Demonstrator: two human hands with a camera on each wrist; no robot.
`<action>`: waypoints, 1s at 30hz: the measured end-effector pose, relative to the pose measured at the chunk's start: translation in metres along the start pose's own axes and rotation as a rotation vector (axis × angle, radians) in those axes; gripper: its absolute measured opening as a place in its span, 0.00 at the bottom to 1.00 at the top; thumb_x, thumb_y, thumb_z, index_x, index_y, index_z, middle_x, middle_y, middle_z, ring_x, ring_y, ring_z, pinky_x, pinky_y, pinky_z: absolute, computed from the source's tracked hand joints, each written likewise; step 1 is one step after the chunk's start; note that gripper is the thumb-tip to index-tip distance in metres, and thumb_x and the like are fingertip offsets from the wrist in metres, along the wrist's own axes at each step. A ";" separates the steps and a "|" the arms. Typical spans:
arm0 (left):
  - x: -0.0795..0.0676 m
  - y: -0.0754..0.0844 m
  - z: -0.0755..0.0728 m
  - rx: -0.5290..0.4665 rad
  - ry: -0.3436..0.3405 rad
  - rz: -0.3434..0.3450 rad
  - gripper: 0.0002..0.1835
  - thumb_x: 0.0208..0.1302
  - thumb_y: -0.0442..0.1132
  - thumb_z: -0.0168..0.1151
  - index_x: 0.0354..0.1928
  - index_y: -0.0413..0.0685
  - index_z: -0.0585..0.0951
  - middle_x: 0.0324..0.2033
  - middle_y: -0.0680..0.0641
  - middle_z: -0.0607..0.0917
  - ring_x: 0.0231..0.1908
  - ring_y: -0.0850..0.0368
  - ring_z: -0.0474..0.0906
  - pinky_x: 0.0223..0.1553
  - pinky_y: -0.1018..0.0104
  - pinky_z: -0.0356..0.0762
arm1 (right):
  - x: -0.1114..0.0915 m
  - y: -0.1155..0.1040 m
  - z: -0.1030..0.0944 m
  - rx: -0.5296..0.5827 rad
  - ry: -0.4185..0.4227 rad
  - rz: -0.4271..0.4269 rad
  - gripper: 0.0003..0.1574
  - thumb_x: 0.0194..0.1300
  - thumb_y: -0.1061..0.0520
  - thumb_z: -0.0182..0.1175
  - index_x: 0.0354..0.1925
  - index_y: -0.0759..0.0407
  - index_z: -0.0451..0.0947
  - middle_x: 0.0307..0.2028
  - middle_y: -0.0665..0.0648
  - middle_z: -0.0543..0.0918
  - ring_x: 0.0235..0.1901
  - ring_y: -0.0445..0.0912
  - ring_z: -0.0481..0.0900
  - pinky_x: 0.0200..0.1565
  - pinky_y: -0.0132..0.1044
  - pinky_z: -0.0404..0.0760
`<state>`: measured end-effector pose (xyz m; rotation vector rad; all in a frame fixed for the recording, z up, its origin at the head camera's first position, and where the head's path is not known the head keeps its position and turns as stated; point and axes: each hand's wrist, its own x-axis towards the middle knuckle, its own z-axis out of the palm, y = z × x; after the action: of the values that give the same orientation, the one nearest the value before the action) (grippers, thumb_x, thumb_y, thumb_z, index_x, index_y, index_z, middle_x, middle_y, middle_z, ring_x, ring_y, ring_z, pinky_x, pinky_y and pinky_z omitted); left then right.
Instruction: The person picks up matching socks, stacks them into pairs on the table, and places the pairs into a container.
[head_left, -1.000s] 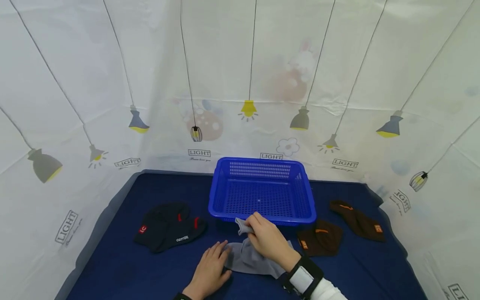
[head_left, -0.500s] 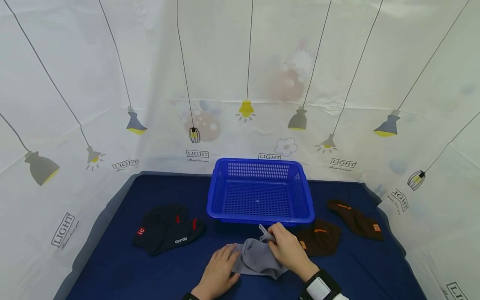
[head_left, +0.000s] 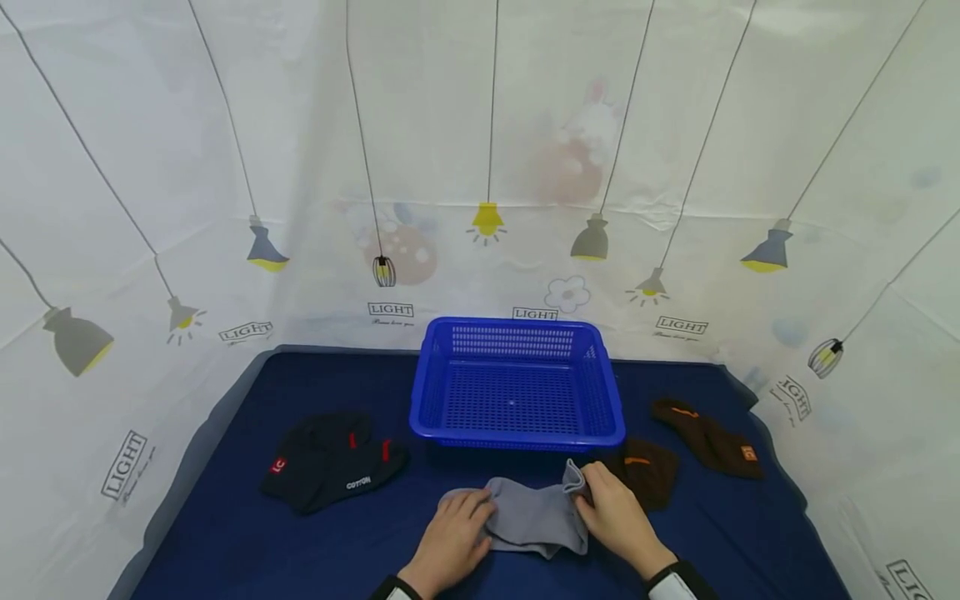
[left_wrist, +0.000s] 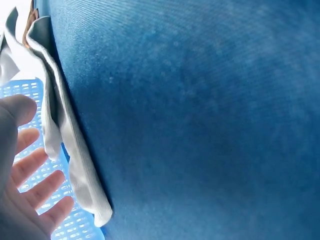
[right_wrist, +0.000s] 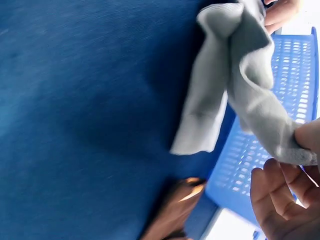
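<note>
A pair of grey socks [head_left: 528, 517] lies near the front middle of the table, one on top of the other. My right hand [head_left: 618, 518] pinches the cuff of the upper grey sock [right_wrist: 267, 120] between thumb and fingers, holding that end raised. In the right wrist view, the lower sock [right_wrist: 200, 115] stays flat beneath it. My left hand [head_left: 456, 533] rests on the left end of the socks, its fingers [left_wrist: 45, 187] loosely extended and spread in the left wrist view. Part of the sock under that hand is hidden.
Behind the socks stands a blue plastic basket [head_left: 517, 442]. Black socks [head_left: 318, 462] with red marks lie at left. To the right are brown socks [head_left: 652, 475], partly behind my right hand, and another brown pair [head_left: 712, 437]. A white printed curtain [head_left: 450, 125] surrounds the table.
My right hand has drawn the upper grey sock's cuff to the right and slightly toward me, unfolding the sock. The left hand has shifted a little right, still on the socks.
</note>
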<state>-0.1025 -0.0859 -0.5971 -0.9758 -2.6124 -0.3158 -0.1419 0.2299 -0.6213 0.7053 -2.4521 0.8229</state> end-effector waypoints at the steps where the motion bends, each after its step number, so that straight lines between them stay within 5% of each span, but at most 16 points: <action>1: 0.000 -0.001 0.002 0.012 0.025 0.015 0.25 0.57 0.42 0.83 0.55 0.47 0.87 0.60 0.44 0.86 0.57 0.48 0.83 0.59 0.48 0.82 | -0.004 0.004 0.001 -0.012 -0.010 0.014 0.18 0.63 0.65 0.75 0.43 0.54 0.75 0.36 0.47 0.74 0.31 0.36 0.69 0.26 0.40 0.71; 6: 0.000 -0.004 0.010 0.034 0.079 0.059 0.24 0.54 0.42 0.84 0.53 0.48 0.86 0.58 0.44 0.87 0.55 0.47 0.84 0.56 0.51 0.82 | -0.029 0.036 0.012 -0.100 -0.076 0.080 0.26 0.55 0.62 0.81 0.43 0.51 0.75 0.37 0.44 0.74 0.32 0.34 0.70 0.30 0.35 0.72; 10: 0.001 -0.004 0.010 0.035 0.081 0.061 0.25 0.53 0.42 0.84 0.53 0.48 0.86 0.58 0.44 0.87 0.55 0.48 0.84 0.56 0.52 0.82 | -0.037 0.038 0.004 -0.115 -0.116 0.079 0.25 0.57 0.59 0.82 0.45 0.53 0.76 0.37 0.45 0.76 0.33 0.36 0.73 0.32 0.37 0.74; 15: 0.002 -0.004 0.011 0.028 0.054 0.046 0.25 0.55 0.43 0.84 0.54 0.48 0.86 0.57 0.45 0.87 0.55 0.47 0.84 0.56 0.53 0.82 | -0.042 0.028 -0.019 -0.088 -0.171 0.111 0.27 0.56 0.60 0.83 0.49 0.57 0.78 0.38 0.50 0.79 0.35 0.46 0.80 0.35 0.45 0.81; 30: 0.009 0.000 0.002 -0.020 -0.040 -0.007 0.22 0.60 0.41 0.82 0.56 0.47 0.87 0.59 0.45 0.86 0.56 0.48 0.84 0.59 0.51 0.82 | -0.075 0.076 -0.034 -0.252 -0.229 0.169 0.29 0.53 0.66 0.82 0.50 0.53 0.81 0.40 0.49 0.81 0.36 0.47 0.82 0.35 0.43 0.82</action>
<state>-0.1093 -0.0800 -0.5958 -0.9891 -2.6543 -0.3279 -0.1210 0.3286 -0.6707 0.5292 -2.7874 0.4996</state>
